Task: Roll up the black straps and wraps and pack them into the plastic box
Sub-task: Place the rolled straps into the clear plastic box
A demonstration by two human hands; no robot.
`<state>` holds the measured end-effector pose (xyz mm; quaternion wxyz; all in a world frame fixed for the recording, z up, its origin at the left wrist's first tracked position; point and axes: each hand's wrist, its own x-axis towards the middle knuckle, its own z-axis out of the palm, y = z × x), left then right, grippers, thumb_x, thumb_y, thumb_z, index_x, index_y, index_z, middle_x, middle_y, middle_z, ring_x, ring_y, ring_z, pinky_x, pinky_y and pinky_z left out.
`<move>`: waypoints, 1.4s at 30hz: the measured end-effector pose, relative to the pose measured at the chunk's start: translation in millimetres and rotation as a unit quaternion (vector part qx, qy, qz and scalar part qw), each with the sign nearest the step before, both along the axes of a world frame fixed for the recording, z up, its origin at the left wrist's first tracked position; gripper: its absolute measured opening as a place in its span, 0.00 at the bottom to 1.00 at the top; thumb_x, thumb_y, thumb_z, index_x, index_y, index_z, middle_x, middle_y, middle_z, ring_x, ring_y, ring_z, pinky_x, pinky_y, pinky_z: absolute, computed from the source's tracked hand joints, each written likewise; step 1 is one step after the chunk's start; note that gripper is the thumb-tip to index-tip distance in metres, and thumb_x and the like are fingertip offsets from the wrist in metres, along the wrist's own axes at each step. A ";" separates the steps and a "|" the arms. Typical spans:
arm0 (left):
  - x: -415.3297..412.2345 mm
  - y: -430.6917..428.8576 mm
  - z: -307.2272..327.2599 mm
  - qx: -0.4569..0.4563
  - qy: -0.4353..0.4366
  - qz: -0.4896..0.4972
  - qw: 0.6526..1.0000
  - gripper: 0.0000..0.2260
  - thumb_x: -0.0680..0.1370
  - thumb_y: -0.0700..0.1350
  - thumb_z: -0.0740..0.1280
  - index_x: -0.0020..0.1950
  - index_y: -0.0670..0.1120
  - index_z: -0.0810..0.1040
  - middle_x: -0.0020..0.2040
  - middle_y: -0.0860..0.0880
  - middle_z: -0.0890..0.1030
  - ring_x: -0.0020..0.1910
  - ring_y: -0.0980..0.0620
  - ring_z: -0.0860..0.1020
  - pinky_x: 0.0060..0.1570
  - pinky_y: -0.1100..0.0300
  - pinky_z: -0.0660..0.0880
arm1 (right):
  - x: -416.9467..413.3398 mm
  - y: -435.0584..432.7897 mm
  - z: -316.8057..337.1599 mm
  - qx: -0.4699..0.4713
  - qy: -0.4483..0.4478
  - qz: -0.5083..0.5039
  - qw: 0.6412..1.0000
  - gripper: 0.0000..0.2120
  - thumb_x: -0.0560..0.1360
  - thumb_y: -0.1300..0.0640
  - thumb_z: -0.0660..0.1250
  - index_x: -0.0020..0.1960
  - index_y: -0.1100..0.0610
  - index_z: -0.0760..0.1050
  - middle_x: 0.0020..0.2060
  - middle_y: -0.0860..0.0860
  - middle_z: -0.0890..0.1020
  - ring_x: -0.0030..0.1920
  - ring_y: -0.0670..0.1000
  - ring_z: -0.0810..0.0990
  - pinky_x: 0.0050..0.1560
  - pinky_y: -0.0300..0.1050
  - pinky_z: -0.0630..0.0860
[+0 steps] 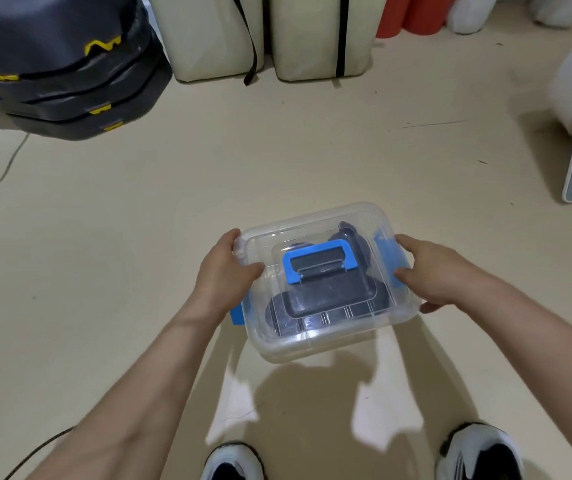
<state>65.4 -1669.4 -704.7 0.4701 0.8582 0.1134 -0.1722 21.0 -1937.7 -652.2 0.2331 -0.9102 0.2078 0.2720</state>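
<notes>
Both hands are on the plastic box (312, 342) here, one at each short end. The left hand (224, 271) grips the left end, thumb laid over the top of the clear lid (315, 221) and fingers curled round the far corner. The right hand (440, 275) clamps the opposite end, thumb pressing on the lid's edge and fingertips wrapped underneath. So the box sits squarely between the two hands, out in front of the person and tilted a little to the right. It looks lifted off the beige floor (277, 161), with its shadow cast nearer the shoes.

The lid is on, and the blue handle (315, 263) lies flat in its recess on top. Through the clear plastic you can see the black straps (333, 299) packed inside as dark rolled shapes. How many there are, I can't tell. The right blue latch (390, 258) shows just beside the right thumb, and the left blue latch (238, 315) peeks out below the left wrist.

Two white-and-black shoes (481, 452) stand at the bottom edge. Far left, there's a stack of dark pads with yellow marks (59, 71). Cream cushions (215, 36) line the back.
</notes>
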 end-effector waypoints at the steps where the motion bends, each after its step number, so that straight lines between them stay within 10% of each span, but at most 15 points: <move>1: -7.6 -1.1 -0.9 0.021 -0.014 -0.006 1.000 0.28 0.73 0.39 0.73 0.71 0.47 0.69 0.58 0.52 0.77 0.58 0.47 0.77 0.61 0.47 0.75 | -1.2 -0.8 -2.7 -0.001 -0.004 0.005 1.000 0.22 0.81 0.59 0.61 0.74 0.52 0.64 0.53 0.59 0.80 0.43 0.64 0.84 0.40 0.58 0.83; 12: -70.3 3.4 -8.2 -0.017 -0.015 0.106 0.994 0.26 0.75 0.41 0.73 0.71 0.55 0.73 0.45 0.55 0.79 0.44 0.52 0.80 0.54 0.53 0.77 | -12.4 -32.1 -26.9 0.244 0.052 -0.209 0.945 0.22 0.69 0.64 0.77 0.61 0.55 0.77 0.34 0.52 0.77 0.33 0.50 0.75 0.40 0.42 0.73; 16: -67.6 7.6 -10.3 -0.021 -0.006 0.156 0.987 0.26 0.72 0.42 0.76 0.68 0.53 0.75 0.51 0.53 0.79 0.45 0.53 0.79 0.56 0.51 0.77 | -33.4 -31.0 -39.7 0.352 0.079 -0.338 0.869 0.28 0.66 0.64 0.77 0.62 0.50 0.70 0.49 0.51 0.84 0.47 0.50 0.80 0.43 0.46 0.75; 21: -61.5 19.5 -13.9 -0.256 0.230 0.246 0.906 0.32 0.73 0.40 0.74 0.74 0.46 0.66 0.59 0.44 0.81 0.49 0.45 0.83 0.48 0.50 0.80 | -38.5 -27.1 -47.9 0.459 0.104 -0.362 0.805 0.19 0.66 0.62 0.71 0.56 0.57 0.79 0.42 0.51 0.85 0.43 0.49 0.83 0.54 0.49 0.76; 26: -53.3 15.7 -11.9 -0.300 0.229 0.246 0.893 0.14 0.75 0.32 0.68 0.60 0.36 0.79 0.50 0.39 0.84 0.46 0.40 0.82 0.50 0.48 0.81 | -24.0 -23.9 -43.0 0.403 0.100 -0.326 0.849 0.12 0.76 0.69 0.64 0.53 0.56 0.80 0.39 0.51 0.84 0.42 0.50 0.81 0.41 0.44 0.76; 29: -52.9 7.3 -10.3 -0.212 0.169 0.247 0.930 0.13 0.74 0.31 0.70 0.57 0.39 0.79 0.49 0.41 0.85 0.45 0.42 0.84 0.51 0.47 0.81 | -16.8 -18.2 -34.6 0.356 0.096 -0.281 0.886 0.11 0.77 0.72 0.62 0.53 0.61 0.79 0.39 0.55 0.84 0.39 0.52 0.82 0.38 0.43 0.80; 33: -61.8 -7.2 -6.6 -0.066 0.081 0.208 0.972 0.11 0.76 0.38 0.70 0.57 0.48 0.78 0.43 0.51 0.81 0.41 0.49 0.82 0.52 0.48 0.80 | -8.1 -4.8 -31.6 0.169 0.067 -0.170 0.969 0.09 0.74 0.73 0.64 0.54 0.71 0.76 0.44 0.63 0.81 0.43 0.58 0.79 0.58 0.64 0.78; 36: -69.9 -11.6 -6.2 0.071 0.019 0.101 0.992 0.06 0.79 0.43 0.64 0.55 0.44 0.77 0.41 0.50 0.79 0.40 0.47 0.78 0.44 0.51 0.76 | -6.3 8.9 -27.3 0.032 0.053 -0.069 0.996 0.07 0.74 0.67 0.63 0.50 0.68 0.75 0.43 0.61 0.80 0.43 0.60 0.80 0.46 0.52 0.80; 42: -80.4 -15.1 -4.7 0.360 -0.038 -0.105 0.926 0.26 0.85 0.50 0.49 0.79 0.41 0.47 0.58 0.47 0.79 0.48 0.45 0.79 0.37 0.57 0.65 | -19.6 40.1 -22.0 -0.292 0.050 0.190 0.936 0.15 0.77 0.67 0.61 0.61 0.59 0.76 0.51 0.54 0.80 0.42 0.54 0.73 0.40 0.43 0.69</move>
